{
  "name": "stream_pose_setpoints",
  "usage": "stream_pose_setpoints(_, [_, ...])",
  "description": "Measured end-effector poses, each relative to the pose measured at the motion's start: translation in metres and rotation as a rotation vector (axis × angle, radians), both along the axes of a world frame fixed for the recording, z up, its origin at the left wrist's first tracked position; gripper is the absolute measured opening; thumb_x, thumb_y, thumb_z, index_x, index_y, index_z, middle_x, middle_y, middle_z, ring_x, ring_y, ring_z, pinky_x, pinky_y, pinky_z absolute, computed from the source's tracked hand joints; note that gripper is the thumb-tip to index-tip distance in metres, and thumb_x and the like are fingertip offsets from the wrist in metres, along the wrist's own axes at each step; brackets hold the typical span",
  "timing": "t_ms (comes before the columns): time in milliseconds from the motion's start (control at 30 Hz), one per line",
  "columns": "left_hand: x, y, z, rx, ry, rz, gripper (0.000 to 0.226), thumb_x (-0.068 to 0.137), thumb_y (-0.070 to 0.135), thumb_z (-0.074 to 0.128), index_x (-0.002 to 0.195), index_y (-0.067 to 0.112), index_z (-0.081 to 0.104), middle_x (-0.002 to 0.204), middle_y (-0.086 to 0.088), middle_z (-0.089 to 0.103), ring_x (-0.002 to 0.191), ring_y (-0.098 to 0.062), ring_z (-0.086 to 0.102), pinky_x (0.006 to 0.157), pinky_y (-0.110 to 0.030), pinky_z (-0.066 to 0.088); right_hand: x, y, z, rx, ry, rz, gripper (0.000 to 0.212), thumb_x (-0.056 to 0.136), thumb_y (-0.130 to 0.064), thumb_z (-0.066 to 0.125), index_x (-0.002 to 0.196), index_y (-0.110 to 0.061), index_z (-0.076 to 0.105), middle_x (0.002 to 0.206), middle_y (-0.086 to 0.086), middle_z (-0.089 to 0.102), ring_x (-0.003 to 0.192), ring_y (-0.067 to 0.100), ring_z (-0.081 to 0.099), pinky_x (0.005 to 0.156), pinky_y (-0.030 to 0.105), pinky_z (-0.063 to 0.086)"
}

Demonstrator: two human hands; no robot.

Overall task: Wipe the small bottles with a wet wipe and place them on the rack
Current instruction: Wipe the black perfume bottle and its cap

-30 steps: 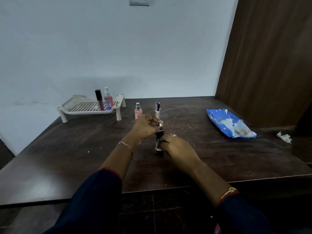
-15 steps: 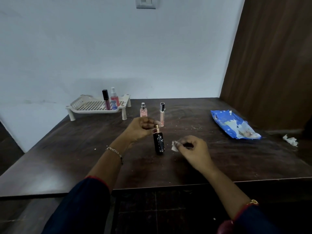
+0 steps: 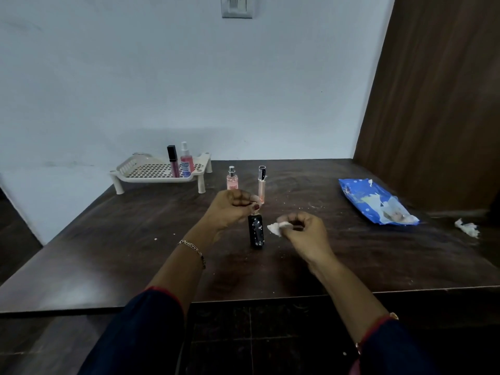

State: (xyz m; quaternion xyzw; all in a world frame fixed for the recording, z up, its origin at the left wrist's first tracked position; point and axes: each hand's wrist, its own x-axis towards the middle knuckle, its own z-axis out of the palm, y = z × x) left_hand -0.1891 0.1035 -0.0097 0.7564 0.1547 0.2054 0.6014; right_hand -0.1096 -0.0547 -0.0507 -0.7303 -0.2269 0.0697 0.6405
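Black bottle, upright, its top pinched by left hand; right hand just beside pinches the wipe.

Dim, cool bluish light, even; no hard shadows. Broad soft sheen on dark brown wooden table at 8 o'clock. Faint grey shadow band low on pale plastered wall, just 12 o'clock of centre. Wide-angle warp: brown wood-grain panel at 2 o'clock leans inward, table edges splay. Dark blue sleeves at 6 o'clock near black, detail lost. Left hand and right hand at centre crisp, unsmeared.
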Motion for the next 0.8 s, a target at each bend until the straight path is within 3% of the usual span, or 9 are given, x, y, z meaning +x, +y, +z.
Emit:
stream_pose_setpoints(100, [0.002,0.0,-0.001,-0.04,-0.002,-0.005,0.02,0.08,0.004,0.07,0.1,0.004,0.066,0.092,-0.004,0.073,0.074,-0.001,0.068,0.057,-0.016,0.053,0.002,-0.001,0.006,-0.068,-0.19,0.018,0.034,0.077,0.001,0.067,0.076,-0.032,0.065,0.074,-0.015,0.069,0.072,-0.002,0.065,0.066,0.018,0.049])
stream_pose_setpoints(167, [0.004,0.002,-0.003,-0.069,-0.013,0.012,0.02,0.077,0.004,0.072,0.097,0.003,0.066,0.089,-0.006,0.072,0.074,-0.005,0.069,0.063,-0.019,0.057,0.0,0.001,0.011,-0.096,-0.338,-0.012,0.037,0.074,0.001,0.07,0.077,-0.034,0.058,0.074,-0.017,0.066,0.069,-0.004,0.065,0.064,0.015,0.05])
stream_pose_setpoints(300, [0.006,0.003,-0.007,-0.114,-0.028,0.08,0.021,0.074,0.003,0.074,0.093,0.0,0.066,0.086,-0.01,0.07,0.078,-0.015,0.069,0.079,-0.031,0.058,-0.004,0.009,0.02,-0.183,-0.623,-0.019,0.026,0.073,-0.002,0.073,0.075,-0.026,0.063,0.078,-0.012,0.066,0.066,-0.007,0.057,0.065,0.005,0.045])
stream_pose_setpoints(367, [0.006,0.004,-0.008,-0.137,-0.03,0.11,0.019,0.075,0.003,0.074,0.092,0.0,0.066,0.088,-0.014,0.07,0.085,-0.023,0.067,0.084,-0.038,0.056,-0.008,0.013,0.024,-0.233,-0.791,0.013,0.019,0.075,0.0,0.069,0.082,-0.018,0.068,0.082,-0.005,0.068,0.069,-0.003,0.053,0.07,0.007,0.042])
stream_pose_setpoints(433, [0.007,0.003,-0.008,-0.127,-0.033,0.114,0.015,0.076,0.004,0.073,0.089,0.002,0.066,0.085,-0.012,0.069,0.083,-0.022,0.066,0.08,-0.036,0.055,-0.011,0.016,0.026,-0.308,-0.932,0.049,0.017,0.078,-0.001,0.067,0.089,-0.014,0.069,0.087,-0.001,0.068,0.077,0.007,0.057,0.075,0.017,0.044])
stream_pose_setpoints(567, [0.008,0.002,-0.005,-0.134,-0.036,0.103,0.021,0.079,0.004,0.071,0.097,-0.005,0.065,0.081,-0.011,0.067,0.071,-0.015,0.066,0.062,-0.02,0.057,-0.013,0.022,0.028,-0.509,-1.039,0.109,0.029,0.081,0.0,0.061,0.107,-0.014,0.065,0.102,0.004,0.062,0.091,0.024,0.06,0.075,0.037,0.052])
stream_pose_setpoints(700, [0.009,0.001,-0.003,-0.088,-0.014,0.121,0.024,0.08,0.004,0.07,0.1,-0.007,0.065,0.08,-0.013,0.066,0.068,-0.015,0.063,0.056,-0.017,0.054,-0.014,0.025,0.026,-0.568,-1.055,0.165,0.036,0.087,-0.001,0.052,0.119,-0.014,0.06,0.117,0.006,0.06,0.103,0.024,0.058,0.087,0.037,0.05])
stream_pose_setpoints(800, [0.012,0.001,-0.002,-0.074,-0.019,0.13,0.022,0.08,0.0,0.069,0.099,-0.011,0.064,0.073,-0.012,0.064,0.057,-0.007,0.063,0.055,-0.016,0.053,-0.01,0.024,0.026,-0.566,-1.07,0.182,0.028,0.089,-0.006,0.052,0.114,-0.012,0.063,0.113,0.006,0.062,0.103,0.024,0.058,0.088,0.035,0.048])
